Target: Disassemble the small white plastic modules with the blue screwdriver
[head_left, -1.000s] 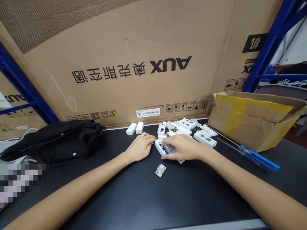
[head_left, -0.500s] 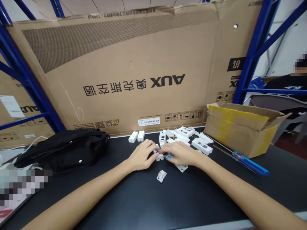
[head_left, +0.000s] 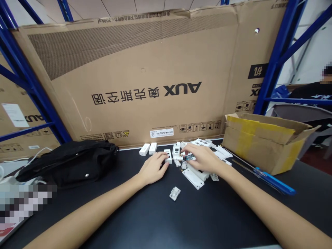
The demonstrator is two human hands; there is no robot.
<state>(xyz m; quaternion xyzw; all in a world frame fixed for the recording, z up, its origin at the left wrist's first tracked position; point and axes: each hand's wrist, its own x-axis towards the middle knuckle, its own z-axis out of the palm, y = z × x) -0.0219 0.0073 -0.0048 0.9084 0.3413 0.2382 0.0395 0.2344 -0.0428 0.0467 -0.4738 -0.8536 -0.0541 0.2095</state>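
Observation:
My left hand [head_left: 155, 168] is on the black tabletop, its fingertips and thumb closed about the left and near edges of a small white plastic casing [head_left: 168, 156] with dark slots. My right hand [head_left: 201, 157] pinches a small blue circuit board [head_left: 190, 157] between thumb and fingers, above the white parts; its details are partly covered. Beside that hand stands another slotted white casing [head_left: 176, 150]. Small white clip-like pieces [head_left: 177, 162] lie between the hands. Under my right hand is a flat white cover plate [head_left: 193, 178], and a lone white fitting [head_left: 175, 193] rests nearer to me.
Two white blocks [head_left: 144, 149] stand at the back left. A pile of white parts [head_left: 220, 152] lies behind my right arm. Rightward are a blue-handled tool [head_left: 275, 181] and an open cardboard box [head_left: 249, 145]. A black bag [head_left: 75, 162] lies left; a large carton [head_left: 145, 69] stands behind.
My hands have come apart. The right hand has moved up and right with the blue board, uncovering the small clips and cover plate; the left stays at the casing, which sits slightly farther back.

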